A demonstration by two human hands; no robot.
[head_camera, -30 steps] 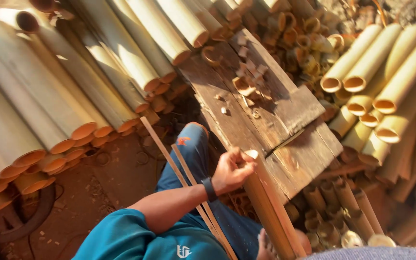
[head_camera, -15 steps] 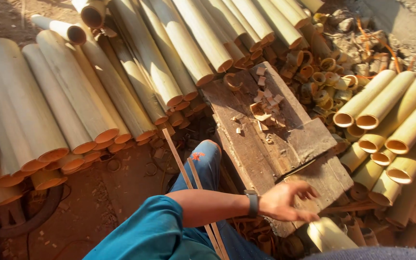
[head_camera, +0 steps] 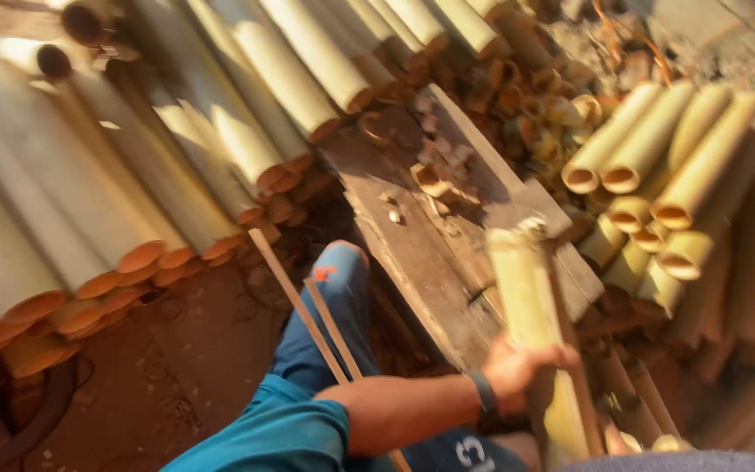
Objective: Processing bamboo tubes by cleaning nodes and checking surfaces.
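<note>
pale green bamboo, that's what we've got in hand here: our left hand [head_camera: 524, 374] is wrapped tight around a split bamboo length [head_camera: 530, 323], fingers curled over its middle, a dark wristband [head_camera: 482, 391] just behind the grip. we hold it nearly upright, its ragged top end standing over the near edge of the wooden work plank [head_camera: 434, 253], probably so the plank can serve as a block under it. our right hand isn't in view, so we can't tell what it's doing.

on the far end of the plank sit small cut bamboo rings and chips [head_camera: 437, 175], likely offcuts. left of the plank, long bamboo tubes [head_camera: 176, 166] are stacked side by side with their open ends facing us; right of the plank, a shorter pile of bamboo tubes [head_camera: 666, 192] leans the same way. two thin bamboo strips [head_camera: 308, 319] lean across our blue-trousered knee [head_camera: 335, 288], just left of the plank, within easy reach.
</note>
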